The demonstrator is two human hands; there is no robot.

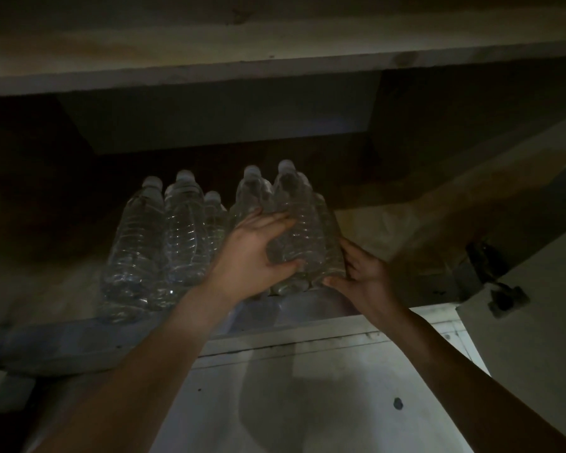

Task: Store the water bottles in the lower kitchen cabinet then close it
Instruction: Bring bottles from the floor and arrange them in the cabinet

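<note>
Left hand (255, 256), right hand (366, 276): fingers (268, 220) clasp bottles (304, 230).

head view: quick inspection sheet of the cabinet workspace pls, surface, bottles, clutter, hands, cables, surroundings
surface: dim cabinet shelf floor; the bottles are near its front edge.
job's things: three clear ribbed plastic water bottles with pale caps upright on the left; held cluster of the same bottles just right of them, count unclear.
clutter: nothing seen.
grippers: left hand wraps the cluster's left side; right hand grips its lower right.
cables: nothing seen.
surroundings: pale cabinet door open at right, with metal hinge; pale speckled floor below.
</note>
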